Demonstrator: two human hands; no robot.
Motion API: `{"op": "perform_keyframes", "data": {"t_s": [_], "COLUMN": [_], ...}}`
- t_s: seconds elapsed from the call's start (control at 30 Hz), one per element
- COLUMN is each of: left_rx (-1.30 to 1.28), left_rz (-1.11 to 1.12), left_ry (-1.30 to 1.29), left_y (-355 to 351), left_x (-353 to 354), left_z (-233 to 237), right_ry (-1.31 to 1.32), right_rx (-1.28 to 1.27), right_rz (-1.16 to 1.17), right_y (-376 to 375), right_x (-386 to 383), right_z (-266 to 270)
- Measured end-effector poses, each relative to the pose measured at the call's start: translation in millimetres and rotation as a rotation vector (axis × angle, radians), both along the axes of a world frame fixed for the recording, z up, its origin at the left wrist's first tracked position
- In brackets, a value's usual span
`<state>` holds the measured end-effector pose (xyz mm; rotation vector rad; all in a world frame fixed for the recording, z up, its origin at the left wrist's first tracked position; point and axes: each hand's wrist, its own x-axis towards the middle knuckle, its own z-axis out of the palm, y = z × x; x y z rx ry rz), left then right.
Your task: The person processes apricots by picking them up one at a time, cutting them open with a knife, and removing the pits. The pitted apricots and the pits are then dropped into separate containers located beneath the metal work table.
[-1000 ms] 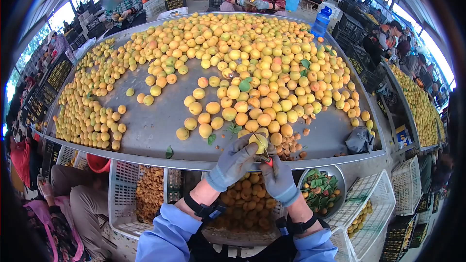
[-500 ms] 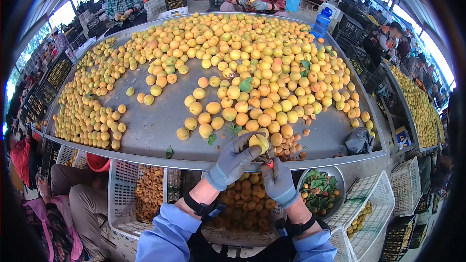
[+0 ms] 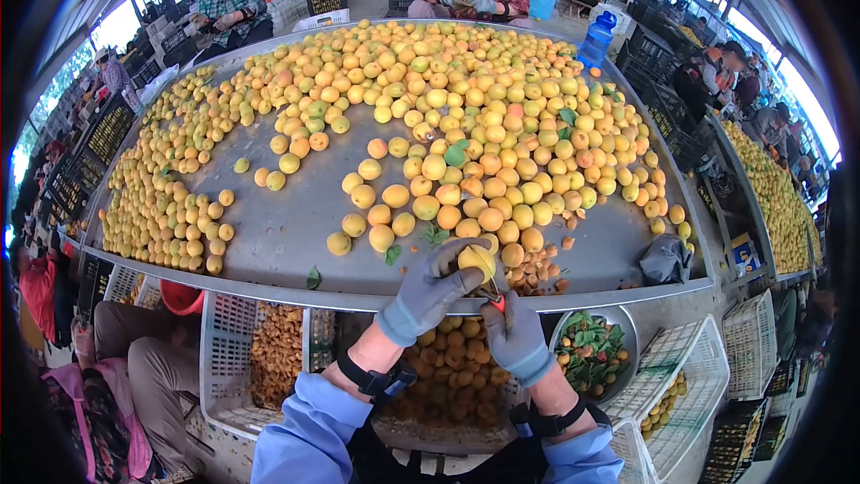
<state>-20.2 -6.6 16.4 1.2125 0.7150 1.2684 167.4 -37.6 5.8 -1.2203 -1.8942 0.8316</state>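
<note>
In the grey-gloved fingers of my left hand (image 3: 432, 291) is a yellow apricot (image 3: 477, 260), above the table's near edge. My right hand (image 3: 518, 336), gloved too, is closed round the red handle of a small tool (image 3: 498, 302). Its thin metal end reaches up to the apricot's underside; whether it is a knife or a pitter I cannot make out. Just beyond my hands lie many loose apricots (image 3: 466, 188) and some cut apricot pieces (image 3: 535, 271) on the metal table (image 3: 296, 233).
Below the table edge stand a crate of apricot pieces (image 3: 276, 354), a container of apricots (image 3: 457, 367) and a metal bowl (image 3: 632, 341) with leaves and fruit. A grey cloth or bag (image 3: 666, 260) and a blue bottle (image 3: 597, 40) rest on the table. Other people sit around it.
Both hands stay almost in place, with the apricot and the tool still held together. The view has shifted slightly. Across the table, one person's hands have moved a little.
</note>
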Motion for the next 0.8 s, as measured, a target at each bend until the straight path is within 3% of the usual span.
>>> {"op": "perform_keyframes", "data": {"t_s": [0.33,0.53,0.63,0.7,0.8], "left_rx": [0.044,-0.060,0.019,0.306,0.251], "left_rz": [-0.068,-0.098,-0.014,0.131,0.138], "left_ry": [0.072,0.113,0.258,0.481,0.564], "left_y": [4.9,2.6,4.7,7.7,-2.6], "left_x": [-13.0,-20.7,-20.7,-29.0,-33.5], "left_z": [7.7,20.0,14.1,9.4,14.4], "right_ry": [-0.015,-0.068,-0.143,-0.194,-0.162], "right_rx": [-0.031,-0.066,-0.020,0.030,-0.015], "right_rz": [0.050,0.075,0.054,0.052,0.120], "right_y": [1.6,3.6,1.0,0.8,-4.0], "right_x": [2.5,5.2,10.1,8.4,6.3], "right_z": [3.8,8.3,2.5,-6.9,0.8]}}
